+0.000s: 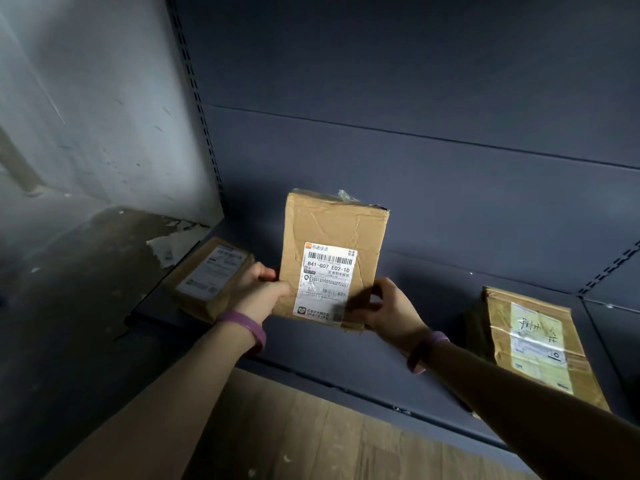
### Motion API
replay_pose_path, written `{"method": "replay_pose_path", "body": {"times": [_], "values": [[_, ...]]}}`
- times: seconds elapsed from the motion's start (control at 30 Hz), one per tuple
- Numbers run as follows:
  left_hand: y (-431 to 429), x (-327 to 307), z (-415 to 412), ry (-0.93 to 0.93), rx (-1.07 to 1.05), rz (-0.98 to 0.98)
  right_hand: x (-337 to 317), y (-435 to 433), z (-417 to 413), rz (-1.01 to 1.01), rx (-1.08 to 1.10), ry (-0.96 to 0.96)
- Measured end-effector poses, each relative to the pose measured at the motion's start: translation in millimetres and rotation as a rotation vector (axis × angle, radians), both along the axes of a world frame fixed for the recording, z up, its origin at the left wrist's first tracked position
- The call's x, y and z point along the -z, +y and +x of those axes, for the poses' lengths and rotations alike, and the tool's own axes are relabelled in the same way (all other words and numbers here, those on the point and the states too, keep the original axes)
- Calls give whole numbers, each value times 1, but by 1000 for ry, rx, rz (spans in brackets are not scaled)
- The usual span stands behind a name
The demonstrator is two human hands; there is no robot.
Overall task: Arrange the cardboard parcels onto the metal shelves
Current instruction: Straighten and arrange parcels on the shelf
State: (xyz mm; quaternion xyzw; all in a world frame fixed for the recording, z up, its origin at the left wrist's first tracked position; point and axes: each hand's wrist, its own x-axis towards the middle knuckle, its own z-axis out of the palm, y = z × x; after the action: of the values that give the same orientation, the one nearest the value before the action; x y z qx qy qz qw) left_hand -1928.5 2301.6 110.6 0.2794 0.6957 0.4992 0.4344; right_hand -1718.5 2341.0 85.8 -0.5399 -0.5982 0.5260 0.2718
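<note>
Left of centre we see a flat brown cardboard parcel lying on the dark grey metal shelf. Just beside it, the left hand grips the lower left edge of a tall brown cardboard box, upright at mid-frame over the shelf. The right hand pinches its lower right corner. At lower right lies a taped brown cardboard parcel.

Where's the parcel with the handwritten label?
Head view, far right: the handwritten-label parcel lies on the metal shelf, right of the upright parcel.
</note>
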Motion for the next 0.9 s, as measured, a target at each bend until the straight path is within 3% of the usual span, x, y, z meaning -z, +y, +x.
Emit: {"method": "replay_pose_path", "body": {"times": [0.13, 0.27, 0.5, 0.57, 0.67, 0.73, 0.9], "values": [[-4, -1, -3, -41, -14, 29, -5, -7, -4, 23, -19, -9], [1, 9, -6, -26, -26, 85, -14, -11, -7, -150, -10, 45], [9, 41, 7, 190, 289, -99, -2, -15, -2, -230, -38, -282], [14, 46, 8, 252, 300, -89, -4, -12, -2, -156, -8, -411], [19, 45, 5, 395, 236, 11, -14, -7, -16, 259, 128, -704], [21, 40, -3, 438, 123, 95, -26, -6, -37, 454, 110, -654], [10, 27, -48, 545, -55, 181, -29, -11, -111, 438, -29, -293]]}}
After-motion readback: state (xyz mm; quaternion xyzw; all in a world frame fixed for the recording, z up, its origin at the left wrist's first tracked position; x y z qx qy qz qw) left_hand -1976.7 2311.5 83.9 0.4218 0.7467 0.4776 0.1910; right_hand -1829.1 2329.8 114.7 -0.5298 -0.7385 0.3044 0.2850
